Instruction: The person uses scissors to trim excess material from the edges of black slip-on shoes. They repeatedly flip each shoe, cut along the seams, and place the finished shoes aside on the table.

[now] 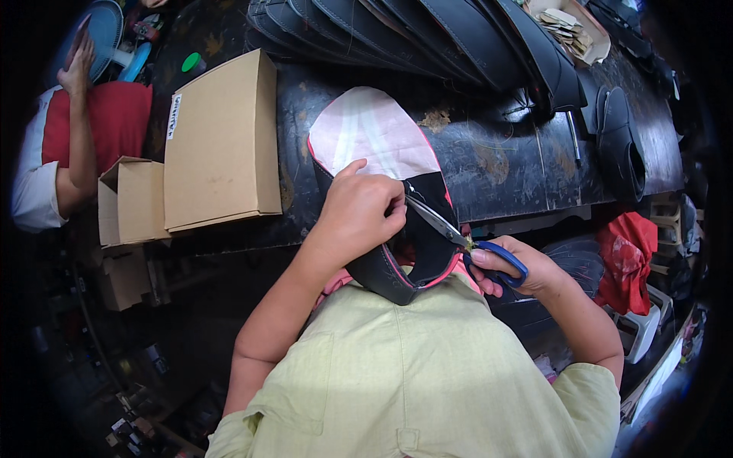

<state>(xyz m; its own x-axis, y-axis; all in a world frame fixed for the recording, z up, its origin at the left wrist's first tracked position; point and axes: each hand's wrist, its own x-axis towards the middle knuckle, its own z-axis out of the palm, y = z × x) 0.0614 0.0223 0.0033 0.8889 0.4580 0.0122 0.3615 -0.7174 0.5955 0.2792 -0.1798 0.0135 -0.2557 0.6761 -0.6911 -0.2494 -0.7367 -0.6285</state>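
Note:
A black shoe upper (374, 284) with a pale pink lining and bright pink edging lies at the table's near edge, against my front. My left hand (363, 206) is closed on it, fingers pinched together at the black inner part and the thumb resting near the pale lining. In my right hand (513, 263) is a pair of scissors (439, 221) with blue handles, my fingers through the loops. The blades point up and left into the upper's opening, their tips close to my left fingertips. What my left fingertips pinch there is partly hidden.
Many black stitched uppers (450, 38) are stacked at the far side of the dark table (504, 179). A cardboard box (221, 145) stands at left, a pen (573, 137) and more black pieces (618, 141) at right. Beyond the box, a person (72, 145) holds up a phone-like object.

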